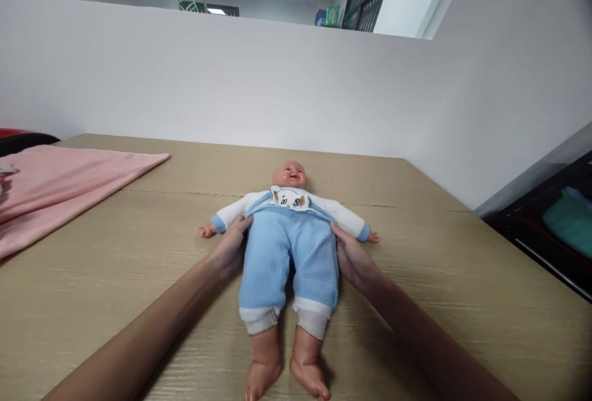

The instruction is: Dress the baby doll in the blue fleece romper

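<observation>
A baby doll (293, 174) lies on its back on the wooden table, head away from me and bare feet toward me. It wears a white top with blue cuffs (340, 213) and fuzzy light-blue trousers (268, 259) with white hems; a cartoon animal face (290, 199) decorates the chest. My left hand (232, 245) grips the waist of the trousers at the doll's left-hand side in view, thumb on top. On the opposite side my right hand (352, 256) pinches the same waistband. The fingers under the cloth are partly hidden.
A pink cloth (60, 185) is spread over the left part of the table (176, 321). Behind it stands a white partition wall (222, 86). At the far right is a dark shelf or frame with a teal item (571, 219).
</observation>
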{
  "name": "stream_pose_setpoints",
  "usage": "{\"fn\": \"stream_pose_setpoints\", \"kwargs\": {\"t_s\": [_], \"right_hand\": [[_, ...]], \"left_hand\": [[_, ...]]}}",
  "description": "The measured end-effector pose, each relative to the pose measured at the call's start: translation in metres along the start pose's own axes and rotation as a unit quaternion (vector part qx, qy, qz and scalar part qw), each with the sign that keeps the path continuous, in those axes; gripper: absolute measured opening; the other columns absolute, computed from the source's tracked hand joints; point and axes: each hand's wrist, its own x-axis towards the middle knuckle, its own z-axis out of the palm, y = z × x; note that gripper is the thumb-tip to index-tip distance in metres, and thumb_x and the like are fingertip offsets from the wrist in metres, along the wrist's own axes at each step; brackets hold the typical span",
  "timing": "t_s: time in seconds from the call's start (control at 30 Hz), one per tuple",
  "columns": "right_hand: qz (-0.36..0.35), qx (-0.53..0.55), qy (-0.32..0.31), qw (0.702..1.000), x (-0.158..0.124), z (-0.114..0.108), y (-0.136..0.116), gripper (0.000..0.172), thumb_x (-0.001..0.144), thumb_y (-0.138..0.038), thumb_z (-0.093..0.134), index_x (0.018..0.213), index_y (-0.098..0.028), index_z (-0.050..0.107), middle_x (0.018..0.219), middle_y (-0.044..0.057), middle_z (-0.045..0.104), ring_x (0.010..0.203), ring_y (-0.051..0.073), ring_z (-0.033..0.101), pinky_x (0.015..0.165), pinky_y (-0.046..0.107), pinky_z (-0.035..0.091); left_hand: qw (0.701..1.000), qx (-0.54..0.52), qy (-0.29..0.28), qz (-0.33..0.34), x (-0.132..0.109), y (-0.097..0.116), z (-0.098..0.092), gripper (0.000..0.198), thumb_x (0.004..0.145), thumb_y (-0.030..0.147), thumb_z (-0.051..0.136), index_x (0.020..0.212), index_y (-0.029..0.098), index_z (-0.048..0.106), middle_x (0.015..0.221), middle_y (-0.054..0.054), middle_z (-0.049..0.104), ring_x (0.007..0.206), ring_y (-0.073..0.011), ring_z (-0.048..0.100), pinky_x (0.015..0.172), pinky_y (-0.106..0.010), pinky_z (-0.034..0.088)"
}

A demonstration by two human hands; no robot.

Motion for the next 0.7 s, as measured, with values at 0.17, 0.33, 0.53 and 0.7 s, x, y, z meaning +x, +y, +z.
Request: {"fn": "stream_pose_setpoints", "kwargs": {"t_s": [0.17, 0.33, 0.53, 0.7], "right_hand": [[0.021, 0.041, 0.012, 0.999, -0.001, 0.006, 0.002, 0.037, 0.093, -0.048, 0.072, 0.124, -0.029, 0.078, 0.137, 0.004, 0.080, 0.146, 0.030, 0.062, 0.126, 0.049, 0.050], [0.048, 0.046, -0.003, 0.998, -0.005, 0.008, 0.000, 0.045, 0.095, -0.059, 0.070, 0.127, -0.028, 0.077, 0.131, 0.006, 0.082, 0.142, 0.031, 0.066, 0.121, 0.050, 0.054], [0.009, 0.021, 0.007, 1.000, -0.007, 0.007, -0.005, 0.049, 0.089, -0.063, 0.076, 0.124, -0.029, 0.076, 0.123, 0.005, 0.084, 0.136, 0.033, 0.069, 0.119, 0.050, 0.055], [-0.021, 0.014, 0.004, 1.000, -0.006, 0.005, -0.006, 0.051, 0.084, -0.071, 0.076, 0.112, -0.028, 0.077, 0.119, 0.006, 0.085, 0.137, 0.035, 0.067, 0.120, 0.051, 0.053]], "left_hand": [[0.993, -0.113, 0.004, -0.041, -0.004, -0.003, 0.004, 0.038, 0.094, 0.034, 0.078, 0.129, 0.023, 0.068, 0.115, -0.006, 0.083, 0.104, -0.0285, 0.078, 0.090, -0.037, 0.063], [0.997, -0.075, -0.015, 0.024, 0.001, -0.004, 0.001, 0.045, 0.089, 0.038, 0.087, 0.128, 0.032, 0.064, 0.116, 0.003, 0.081, 0.106, -0.0240, 0.077, 0.092, -0.033, 0.062], [0.992, -0.093, -0.085, -0.021, 0.003, 0.003, 0.001, 0.046, 0.085, 0.042, 0.088, 0.123, 0.023, 0.070, 0.117, -0.005, 0.083, 0.109, -0.0324, 0.078, 0.094, -0.041, 0.062], [0.991, -0.107, -0.084, -0.007, 0.002, 0.007, -0.004, 0.047, 0.087, 0.040, 0.083, 0.129, 0.022, 0.072, 0.115, -0.007, 0.084, 0.112, -0.0359, 0.079, 0.098, -0.045, 0.063]]}}
